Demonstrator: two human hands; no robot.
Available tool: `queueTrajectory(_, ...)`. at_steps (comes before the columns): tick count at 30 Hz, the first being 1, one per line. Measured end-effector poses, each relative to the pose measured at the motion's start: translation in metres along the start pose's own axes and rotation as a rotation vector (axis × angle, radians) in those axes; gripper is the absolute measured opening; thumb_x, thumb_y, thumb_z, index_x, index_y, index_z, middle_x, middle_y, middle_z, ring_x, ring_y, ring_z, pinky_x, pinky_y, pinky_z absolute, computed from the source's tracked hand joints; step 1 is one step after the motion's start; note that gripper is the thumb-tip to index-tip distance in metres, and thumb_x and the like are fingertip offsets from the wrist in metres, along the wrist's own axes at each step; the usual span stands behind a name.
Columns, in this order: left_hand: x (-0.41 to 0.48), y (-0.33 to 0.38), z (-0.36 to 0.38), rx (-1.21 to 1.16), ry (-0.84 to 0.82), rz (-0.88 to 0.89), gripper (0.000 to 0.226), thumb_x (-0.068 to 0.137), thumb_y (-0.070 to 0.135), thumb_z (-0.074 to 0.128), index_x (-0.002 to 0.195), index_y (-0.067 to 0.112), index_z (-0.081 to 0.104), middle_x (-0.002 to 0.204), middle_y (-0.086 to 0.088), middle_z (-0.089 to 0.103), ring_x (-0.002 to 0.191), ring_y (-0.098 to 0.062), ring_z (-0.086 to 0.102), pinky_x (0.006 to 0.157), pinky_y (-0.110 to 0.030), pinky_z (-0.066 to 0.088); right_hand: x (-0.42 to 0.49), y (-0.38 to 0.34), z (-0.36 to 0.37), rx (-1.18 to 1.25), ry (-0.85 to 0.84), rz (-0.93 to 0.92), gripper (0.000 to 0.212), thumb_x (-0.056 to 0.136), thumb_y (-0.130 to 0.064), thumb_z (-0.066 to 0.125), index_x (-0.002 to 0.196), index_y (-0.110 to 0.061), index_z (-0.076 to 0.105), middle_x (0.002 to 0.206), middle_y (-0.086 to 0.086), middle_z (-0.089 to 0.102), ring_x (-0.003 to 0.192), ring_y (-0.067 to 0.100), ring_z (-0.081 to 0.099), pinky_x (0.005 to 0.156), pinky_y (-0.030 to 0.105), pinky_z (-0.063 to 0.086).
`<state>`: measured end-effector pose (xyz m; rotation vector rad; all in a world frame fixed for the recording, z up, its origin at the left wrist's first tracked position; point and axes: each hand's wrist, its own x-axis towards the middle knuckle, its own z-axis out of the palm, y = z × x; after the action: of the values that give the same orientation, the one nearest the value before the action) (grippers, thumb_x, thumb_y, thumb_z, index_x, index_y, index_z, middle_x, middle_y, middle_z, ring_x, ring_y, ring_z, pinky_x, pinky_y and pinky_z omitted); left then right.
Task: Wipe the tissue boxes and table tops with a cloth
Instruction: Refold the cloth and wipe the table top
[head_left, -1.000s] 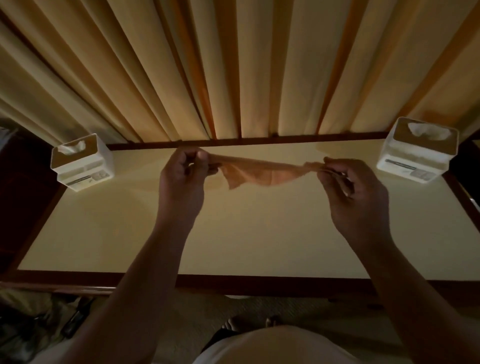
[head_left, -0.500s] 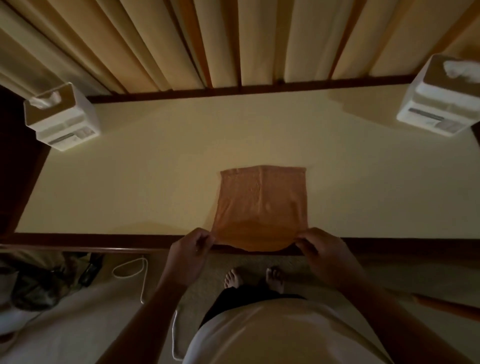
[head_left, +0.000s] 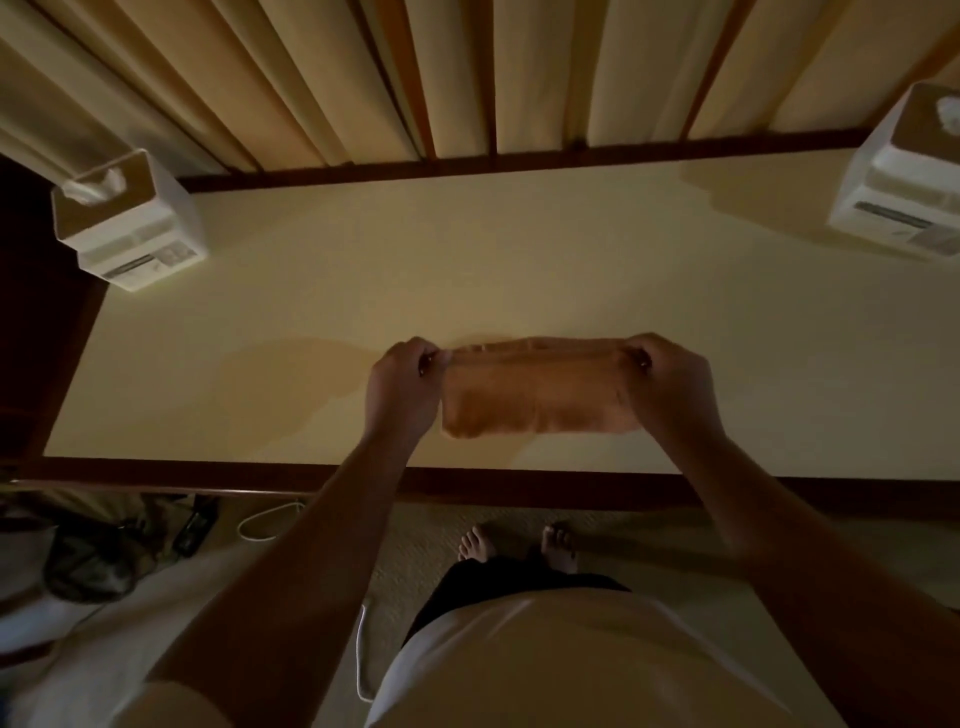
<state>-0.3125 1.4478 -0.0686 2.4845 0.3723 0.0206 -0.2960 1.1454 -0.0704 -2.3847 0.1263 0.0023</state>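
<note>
Orange cloth (head_left: 540, 389) lay folded on the bench (head_left: 519, 260), near its front edge. Left hand (head_left: 402, 387) pinched the cloth's far-left corner; right hand (head_left: 670, 384) pinched its far-right corner.

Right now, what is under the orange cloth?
The cream table top shows all round the orange cloth, so it is underneath. The left hand and right hand pinch its far corners. The patch beneath is covered; anything lying there cannot be seen.
</note>
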Motion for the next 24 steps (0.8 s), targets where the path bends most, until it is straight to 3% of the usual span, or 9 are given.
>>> queueTrajectory(4,0.024,0.003,0.014,0.016,0.0,-0.004,0.019,0.102,0.031,0.066,0.096,0.014,0.071,0.093,-0.002,0.072,0.086,-0.022,0.065,0.069,-0.034,0.048,0.027,0.0,0.018,-0.037,0.027,0.092,0.018,0.099,-0.027,0.06,0.102,-0.017,0.074,0.098,0.005,0.076,0.09,0.026,0.068,0.075,0.033,0.05)
queueTrajectory(10,0.042,0.003,0.024,0.088,-0.049,-0.006,0.021,0.102,0.034,0.064,0.095,0.016,0.07,0.093,-0.001,0.069,0.085,-0.023,0.064,0.067,-0.037,0.051,0.039,0.003,0.034,-0.154,0.044,0.15,0.019,0.1,-0.03,0.059,0.107,-0.02,0.073,0.107,0.006,0.071,0.092,0.029,0.066,0.07,0.032,0.044)
queueTrajectory(15,0.051,0.005,0.025,0.177,-0.102,0.014,0.022,0.101,0.035,0.064,0.116,0.019,0.068,0.118,-0.006,0.064,0.102,-0.027,0.065,0.076,-0.041,0.056,0.035,-0.003,0.032,-0.144,0.068,0.226,0.034,0.099,-0.033,0.058,0.13,-0.022,0.064,0.125,0.008,0.065,0.106,0.033,0.066,0.075,0.034,0.043)
queueTrajectory(19,0.059,0.026,0.033,0.221,-0.19,0.26,0.029,0.1,0.032,0.062,0.125,0.02,0.067,0.127,-0.007,0.061,0.12,-0.028,0.055,0.091,-0.044,0.053,0.013,-0.004,0.03,-0.121,0.079,0.353,0.042,0.098,-0.044,0.058,0.133,-0.019,0.06,0.125,0.009,0.064,0.109,0.033,0.065,0.077,0.037,0.046)
queueTrajectory(24,0.061,0.073,0.064,0.212,-0.536,0.765,0.024,0.103,0.026,0.055,0.118,0.011,0.067,0.111,-0.01,0.064,0.102,-0.031,0.059,0.08,-0.044,0.049,-0.036,0.003,0.04,-0.151,0.127,0.465,0.042,0.096,-0.041,0.068,0.123,-0.009,0.063,0.112,0.013,0.067,0.101,0.032,0.065,0.077,0.037,0.052)
